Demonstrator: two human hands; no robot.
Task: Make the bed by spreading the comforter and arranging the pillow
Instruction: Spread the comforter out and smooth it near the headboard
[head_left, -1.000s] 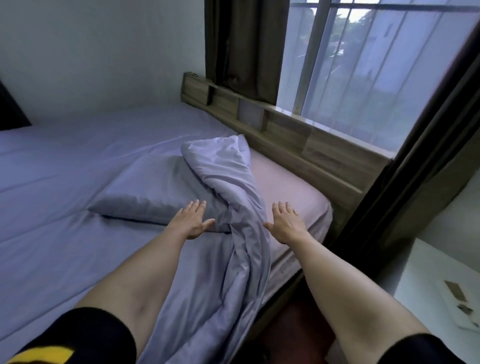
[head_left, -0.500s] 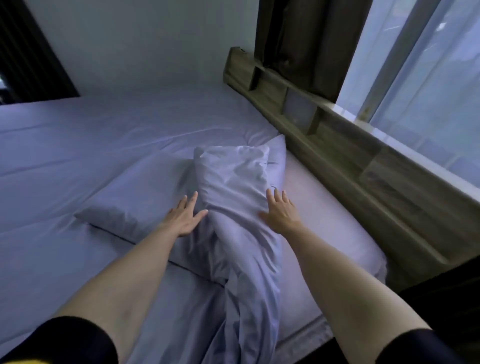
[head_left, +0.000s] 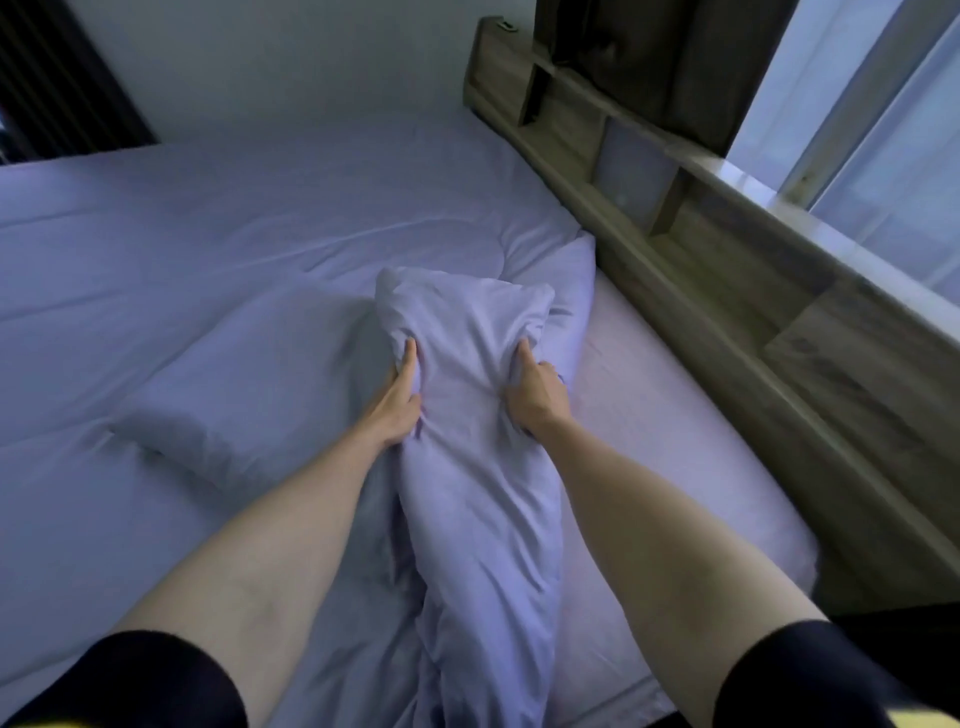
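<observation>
1. The pillow (head_left: 249, 384) lies flat on the sheet (head_left: 260, 218), left of the hands, its right end tucked under the bunched comforter (head_left: 467, 415).
2. The left hand (head_left: 397, 402) has its fingers closed on the comforter's left fold — thumb on top.
3. The comforter runs as a twisted rope from the bed's near edge up toward the headboard (head_left: 727, 322).
4. The right hand (head_left: 535, 397) clenches the right fold likewise.
5. Risk, as I judge it: pulling while the cloth is twisted could drag the pillow askew — or slide the comforter off the bed's near edge.
</observation>
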